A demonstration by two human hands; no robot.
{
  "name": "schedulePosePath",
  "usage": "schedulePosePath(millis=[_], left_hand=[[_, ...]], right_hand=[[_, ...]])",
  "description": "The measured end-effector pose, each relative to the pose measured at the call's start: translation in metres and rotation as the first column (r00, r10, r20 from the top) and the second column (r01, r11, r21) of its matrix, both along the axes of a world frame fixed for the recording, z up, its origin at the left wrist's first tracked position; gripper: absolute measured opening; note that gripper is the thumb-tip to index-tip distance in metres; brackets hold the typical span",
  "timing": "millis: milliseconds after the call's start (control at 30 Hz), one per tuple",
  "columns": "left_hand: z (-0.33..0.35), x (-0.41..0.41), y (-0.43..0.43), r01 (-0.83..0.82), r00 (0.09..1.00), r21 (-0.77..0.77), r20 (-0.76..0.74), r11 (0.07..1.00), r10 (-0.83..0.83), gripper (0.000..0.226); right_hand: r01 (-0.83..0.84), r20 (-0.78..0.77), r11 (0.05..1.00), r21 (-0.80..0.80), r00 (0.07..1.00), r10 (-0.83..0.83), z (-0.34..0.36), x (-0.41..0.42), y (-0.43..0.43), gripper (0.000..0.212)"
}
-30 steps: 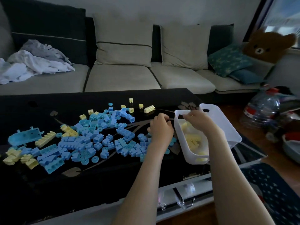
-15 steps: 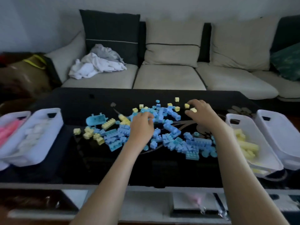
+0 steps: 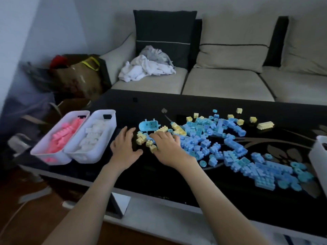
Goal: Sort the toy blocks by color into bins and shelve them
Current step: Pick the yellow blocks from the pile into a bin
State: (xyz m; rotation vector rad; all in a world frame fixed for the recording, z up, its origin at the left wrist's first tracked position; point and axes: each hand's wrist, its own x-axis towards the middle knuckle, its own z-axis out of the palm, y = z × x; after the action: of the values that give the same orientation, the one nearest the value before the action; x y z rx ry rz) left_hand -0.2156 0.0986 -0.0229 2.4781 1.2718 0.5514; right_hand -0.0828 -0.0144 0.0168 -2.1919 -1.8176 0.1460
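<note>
A beige sofa stood against a pale wall, behind a glossy black coffee table whose top bore a grey leaf pattern toward its right end. At the sofa's left end a dark cushion with a thin pale stripe stood upright. A heap of crumpled white and grey clothes lay on the seat in front of it. A beige cushion leaned just to its right. Beside the sofa's left arm sat a brown bag with a yellow strap. The floor was reddish-brown.
</note>
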Motion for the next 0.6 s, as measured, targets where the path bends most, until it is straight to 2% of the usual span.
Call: schedulePosePath(millis=[100, 167, 367, 467, 600], left_hand=[[-0.004, 0.005, 0.012, 0.041, 0.985, 0.024, -0.17, 0.999, -0.036, 0.078], [-0.005, 0.007, 0.017, 0.081, 0.976, 0.009, -0.206, 0.997, -0.078, 0.071], [-0.007, 0.006, 0.02, 0.135, 0.986, 0.025, -0.107, 0.991, -0.131, 0.058], [-0.008, 0.006, 0.018, 0.127, 0.991, 0.033, -0.038, 0.991, -0.126, 0.047], [-0.01, 0.005, 0.018, 0.133, 0.991, 0.08, -0.04, 0.988, -0.13, 0.029]], right_hand=[[-0.013, 0.065, 1.0, -0.005, 0.998, 0.013, -0.012, -0.002, 0.007, 0.055], [-0.017, 0.092, 0.999, -0.027, 0.996, 0.02, -0.017, -0.002, 0.012, 0.052], [0.003, 0.232, 0.999, 0.049, 0.973, -0.014, -0.026, -0.011, 0.024, 0.038], [0.001, 0.204, 0.998, 0.065, 0.979, -0.015, -0.027, -0.011, 0.029, 0.031], [0.006, 0.179, 0.999, 0.053, 0.984, -0.015, -0.023, -0.011, 0.03, 0.024]])
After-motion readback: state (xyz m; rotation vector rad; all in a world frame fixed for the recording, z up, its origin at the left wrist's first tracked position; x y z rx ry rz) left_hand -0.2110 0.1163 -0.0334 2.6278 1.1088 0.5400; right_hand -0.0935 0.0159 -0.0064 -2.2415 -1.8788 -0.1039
